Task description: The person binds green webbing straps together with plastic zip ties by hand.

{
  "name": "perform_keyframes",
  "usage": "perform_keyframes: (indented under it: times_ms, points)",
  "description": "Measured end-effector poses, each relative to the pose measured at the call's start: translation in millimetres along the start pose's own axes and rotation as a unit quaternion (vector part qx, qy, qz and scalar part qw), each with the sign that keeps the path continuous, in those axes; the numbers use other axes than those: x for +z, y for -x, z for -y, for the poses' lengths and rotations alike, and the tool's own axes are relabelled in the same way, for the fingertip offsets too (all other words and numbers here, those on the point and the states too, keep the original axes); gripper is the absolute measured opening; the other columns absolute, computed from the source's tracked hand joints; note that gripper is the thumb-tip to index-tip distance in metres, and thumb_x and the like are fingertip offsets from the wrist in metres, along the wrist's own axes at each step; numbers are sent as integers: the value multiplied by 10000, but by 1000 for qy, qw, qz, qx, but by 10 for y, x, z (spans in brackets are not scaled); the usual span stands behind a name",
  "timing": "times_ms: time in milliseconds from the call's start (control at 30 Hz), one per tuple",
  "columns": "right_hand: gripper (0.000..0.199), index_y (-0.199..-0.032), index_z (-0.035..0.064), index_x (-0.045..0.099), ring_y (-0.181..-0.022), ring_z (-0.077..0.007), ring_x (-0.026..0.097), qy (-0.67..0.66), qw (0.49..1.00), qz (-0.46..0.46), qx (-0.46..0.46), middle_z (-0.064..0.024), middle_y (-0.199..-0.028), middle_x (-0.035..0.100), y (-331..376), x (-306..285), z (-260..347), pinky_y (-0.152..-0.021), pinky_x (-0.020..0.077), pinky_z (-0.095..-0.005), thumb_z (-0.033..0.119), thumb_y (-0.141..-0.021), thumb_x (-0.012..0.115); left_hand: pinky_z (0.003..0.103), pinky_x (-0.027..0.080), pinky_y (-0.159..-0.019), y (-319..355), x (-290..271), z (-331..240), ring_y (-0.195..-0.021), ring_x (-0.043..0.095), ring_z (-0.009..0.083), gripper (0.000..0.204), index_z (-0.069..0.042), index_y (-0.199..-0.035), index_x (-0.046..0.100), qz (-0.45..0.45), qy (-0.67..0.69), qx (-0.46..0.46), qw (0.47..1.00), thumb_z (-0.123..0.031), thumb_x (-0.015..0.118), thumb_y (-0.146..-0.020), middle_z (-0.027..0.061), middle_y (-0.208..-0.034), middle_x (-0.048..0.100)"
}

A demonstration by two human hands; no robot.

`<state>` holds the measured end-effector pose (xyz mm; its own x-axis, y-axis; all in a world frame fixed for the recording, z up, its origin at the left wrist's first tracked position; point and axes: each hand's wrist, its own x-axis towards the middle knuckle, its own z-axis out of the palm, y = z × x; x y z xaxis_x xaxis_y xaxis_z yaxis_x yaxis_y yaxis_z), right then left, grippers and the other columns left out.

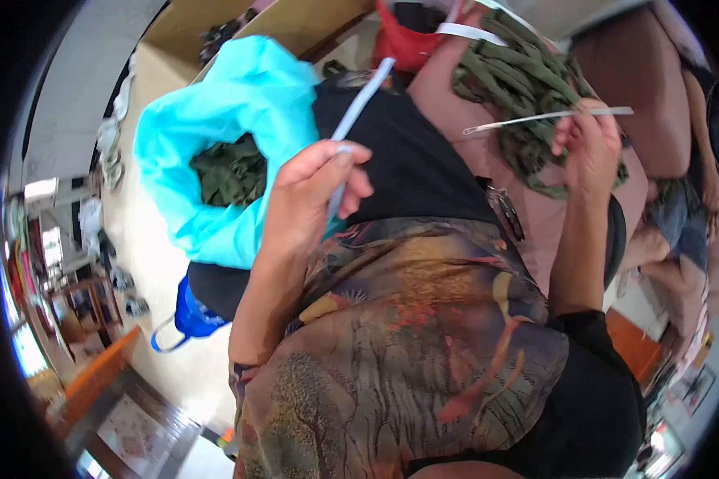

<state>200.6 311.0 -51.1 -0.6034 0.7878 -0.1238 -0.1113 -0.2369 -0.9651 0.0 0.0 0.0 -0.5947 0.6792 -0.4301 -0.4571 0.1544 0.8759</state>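
Strip [365,100], white and narrow: clamped in the fingers of the left hand [315,180], above the black-clad lap [415,168], one end pointing away from the body. Right hand [591,148]: fingers pinched on a slender pale tool [527,121] with a looped tip, in front of dark green cloth [527,68] on the pink seat [431,84]. Strip and tool are well apart. Step in hand, as judged: readying both pieces, unjoined. Next move seems to call for bringing strip end and loop together, loop kept visible.
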Motion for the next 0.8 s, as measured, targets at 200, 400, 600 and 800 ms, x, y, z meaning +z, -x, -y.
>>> perform_keyframes:
  times_ms: [200,400,600,800]
  points:
    - [210,-1108,-28,553,-698,-231,621,-166,972,155,-62,-190,-892,651,71,398,177,-588,519,-314,84,-947,479,246,445,-550,-266,228,223,-608,579,165,213,13,-1083,637,5,163,48,985,-160,578,-973,135,-831,679]
    - [257,-1157,-23,574,-850,-275,610,-136,955,259,-36,-197,-1016,643,294,1056,24,-680,507,-320,119,-954,505,301,513,-762,-247,204,334,-898,646,243,214,22,-1085,631,26,294,128,947,-150,603,-961,186,-1010,685]
    - [202,-1044,-25,649,-998,-271,610,251,775,437,-382,-163,-1132,641,378,1353,-53,-854,495,-362,-10,-861,563,386,461,-987,-276,145,236,-1178,573,313,189,24,-1055,657,32,343,192,919,-123,623,-941,217,-1137,663]
    - [322,-1137,-6,629,-1049,-223,600,277,836,417,-226,-104,-1208,631,77,1331,-222,-926,473,-331,-115,-848,537,427,399,-1070,-207,54,-18,-1246,534,327,163,17,-995,702,-33,129,276,952,-113,659,-907,214,-1178,655]
